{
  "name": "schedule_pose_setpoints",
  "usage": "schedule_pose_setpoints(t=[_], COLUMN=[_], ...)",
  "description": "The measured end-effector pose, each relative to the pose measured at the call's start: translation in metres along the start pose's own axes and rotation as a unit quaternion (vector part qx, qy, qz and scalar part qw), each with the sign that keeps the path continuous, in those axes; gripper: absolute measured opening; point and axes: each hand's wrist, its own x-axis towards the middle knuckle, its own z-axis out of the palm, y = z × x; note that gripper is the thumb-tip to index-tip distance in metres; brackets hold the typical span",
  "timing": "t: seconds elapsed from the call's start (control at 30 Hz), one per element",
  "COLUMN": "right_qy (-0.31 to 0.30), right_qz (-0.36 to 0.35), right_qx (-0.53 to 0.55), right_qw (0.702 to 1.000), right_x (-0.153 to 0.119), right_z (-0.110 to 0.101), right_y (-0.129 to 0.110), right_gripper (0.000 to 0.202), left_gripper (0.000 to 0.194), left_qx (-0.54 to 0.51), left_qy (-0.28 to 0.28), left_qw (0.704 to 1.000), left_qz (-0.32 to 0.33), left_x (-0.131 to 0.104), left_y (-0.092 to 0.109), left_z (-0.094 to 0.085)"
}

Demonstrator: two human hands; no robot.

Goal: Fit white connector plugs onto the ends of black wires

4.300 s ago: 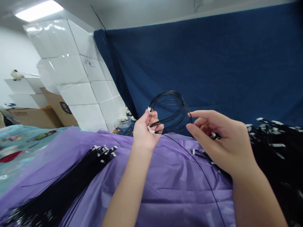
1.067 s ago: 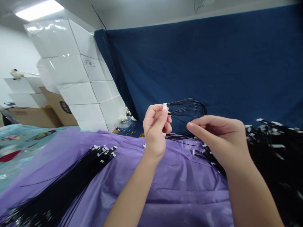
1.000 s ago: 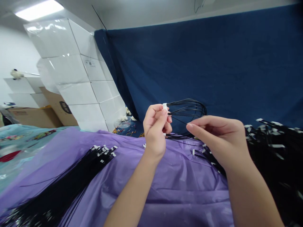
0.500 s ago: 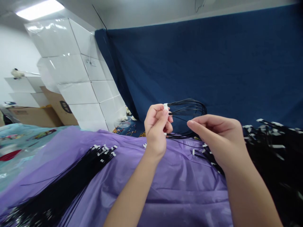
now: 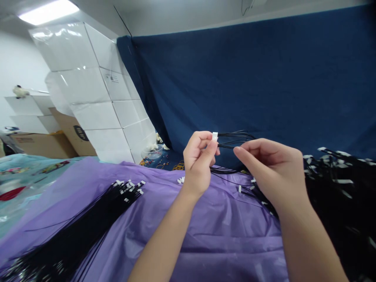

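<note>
Between the thumb and fingers of my left hand [image 5: 198, 162] is a white plastic connector [image 5: 215, 136], held upright above the purple sheet. Thin black wires [image 5: 233, 134] run from it to the right and curve behind my right hand [image 5: 273, 168]. My right thumb and forefinger are pinched together on one of these black wires, a short way from the connector; the tips partly hide it. Below my left fingers, more black wires [image 5: 225, 170] of the loop show.
A bundle of black wires with white connectors [image 5: 96, 223] lies left on the purple sheet [image 5: 223, 243]. A larger dark heap of similar wires [image 5: 346, 196] is at right. Small white pieces [image 5: 181, 180] lie behind my left wrist. White boxes [image 5: 96, 86] and a blue curtain [image 5: 249, 78] stand behind.
My left hand has moved slightly right with the connector, closer to my right hand. The wire loop between them looks shorter and flatter. My right hand has barely moved.
</note>
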Motion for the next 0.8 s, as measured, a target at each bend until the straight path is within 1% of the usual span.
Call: schedule_pose_setpoints(t=[0.07, 0.13, 0.17, 0.23, 0.33, 0.53, 0.8], right_qy=[0.025, 0.033, 0.031, 0.031, 0.038, 0.053, 0.061], right_qz=[-0.104, -0.196, -0.230, -0.265, -0.279, -0.273, -0.281], right_qx=[-0.080, -0.149, -0.173, -0.202, -0.223, -0.234, -0.256], right_qw=[0.991, 0.969, 0.957, 0.942, 0.933, 0.931, 0.923], right_x=[-0.001, 0.000, 0.000, 0.000, -0.001, -0.004, -0.006], right_z=[0.002, 0.005, 0.006, 0.007, 0.009, 0.012, 0.013], right_y=[0.001, 0.003, 0.003, 0.004, 0.005, 0.006, 0.006], right_gripper=[0.007, 0.006, 0.006, 0.006, 0.004, 0.003, 0.006], left_gripper=[0.020, 0.020, 0.019, 0.018, 0.018, 0.018, 0.020], left_qx=[-0.026, -0.046, -0.053, -0.062, -0.068, -0.074, -0.075], left_qy=[-0.004, -0.006, -0.006, -0.002, -0.001, -0.016, -0.018], left_qw=[0.999, 0.996, 0.994, 0.992, 0.990, 0.988, 0.986], left_qz=[-0.042, -0.077, -0.091, -0.111, -0.127, -0.131, -0.147], left_x=[0.002, 0.003, 0.004, 0.005, 0.004, 0.001, 0.000], left_y=[0.002, 0.004, 0.005, 0.007, 0.009, 0.011, 0.012], left_z=[0.000, 0.001, 0.001, 0.001, 0.001, 0.003, 0.005])
